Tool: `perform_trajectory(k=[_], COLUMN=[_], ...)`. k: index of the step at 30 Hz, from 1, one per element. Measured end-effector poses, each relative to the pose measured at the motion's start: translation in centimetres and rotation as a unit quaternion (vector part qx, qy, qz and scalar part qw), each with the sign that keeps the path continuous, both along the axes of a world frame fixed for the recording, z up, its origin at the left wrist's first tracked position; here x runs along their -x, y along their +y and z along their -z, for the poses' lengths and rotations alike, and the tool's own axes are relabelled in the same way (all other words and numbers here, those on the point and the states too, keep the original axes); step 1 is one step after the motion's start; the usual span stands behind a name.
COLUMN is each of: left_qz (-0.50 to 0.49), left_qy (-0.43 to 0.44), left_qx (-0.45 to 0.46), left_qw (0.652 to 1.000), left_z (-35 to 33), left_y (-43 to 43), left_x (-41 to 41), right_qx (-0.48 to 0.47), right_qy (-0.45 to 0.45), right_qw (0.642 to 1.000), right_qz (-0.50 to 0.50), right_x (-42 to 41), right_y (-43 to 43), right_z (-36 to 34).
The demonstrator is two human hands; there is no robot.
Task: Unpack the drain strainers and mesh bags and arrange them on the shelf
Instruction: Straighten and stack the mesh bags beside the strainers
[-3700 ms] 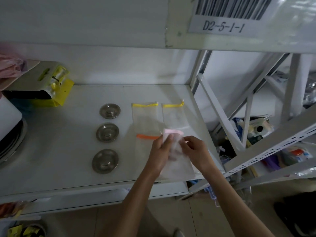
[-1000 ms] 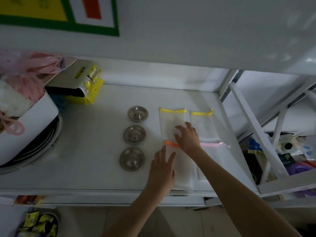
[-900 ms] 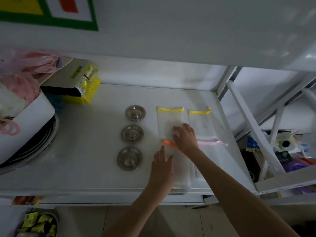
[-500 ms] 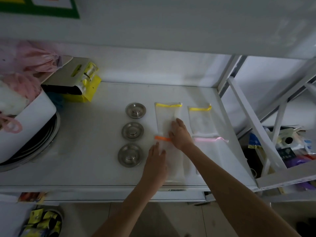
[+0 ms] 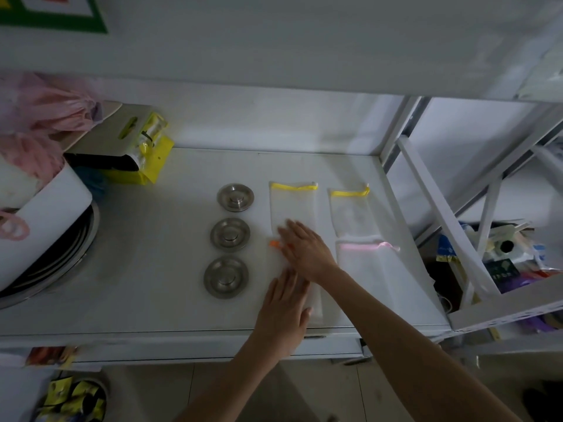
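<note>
The orange-trimmed mesh bag [image 5: 297, 287] lies flat near the shelf's [image 5: 152, 269] front edge, its long axis running front to back, directly in line with the yellow-trimmed bag [image 5: 293, 205] behind it. Both hands rest on it, palms down and fingers spread, grasping nothing: the right hand [image 5: 306, 248] over its orange band, the left hand [image 5: 285, 306] nearer the front edge. Three drain strainers [image 5: 230, 234] stand in a column just to its left.

Left hand [image 5: 283, 306] flat, right hand [image 5: 306, 251] flat, fingers spread
</note>
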State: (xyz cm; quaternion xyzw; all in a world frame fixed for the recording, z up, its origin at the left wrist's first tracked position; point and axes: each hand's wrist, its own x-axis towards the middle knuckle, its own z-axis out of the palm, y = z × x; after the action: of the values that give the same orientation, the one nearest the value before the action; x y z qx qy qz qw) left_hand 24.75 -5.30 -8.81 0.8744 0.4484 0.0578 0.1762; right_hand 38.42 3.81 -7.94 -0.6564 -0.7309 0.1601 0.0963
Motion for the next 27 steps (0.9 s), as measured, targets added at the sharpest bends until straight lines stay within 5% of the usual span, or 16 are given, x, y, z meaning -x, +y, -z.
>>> perform_trajectory(k=[21,27], left_qz=[0.003,0.073], left_qy=[0.033,-0.006], left_qx=[-0.061,-0.057], left_qw=[0.998,0.996], left_z=[-0.5,-1.6], left_y=[0.2,-3.0], left_x=[0.2,-5.8], right_qx=[-0.013,-0.102], right_qy=[0.047,0.093], right_qw=[0.999,0.981], right_qz=[-0.009,0.135], right_x=[-0.7,-6.5], right_y=[0.0,-1.3], right_z=[-0.8,-2.8])
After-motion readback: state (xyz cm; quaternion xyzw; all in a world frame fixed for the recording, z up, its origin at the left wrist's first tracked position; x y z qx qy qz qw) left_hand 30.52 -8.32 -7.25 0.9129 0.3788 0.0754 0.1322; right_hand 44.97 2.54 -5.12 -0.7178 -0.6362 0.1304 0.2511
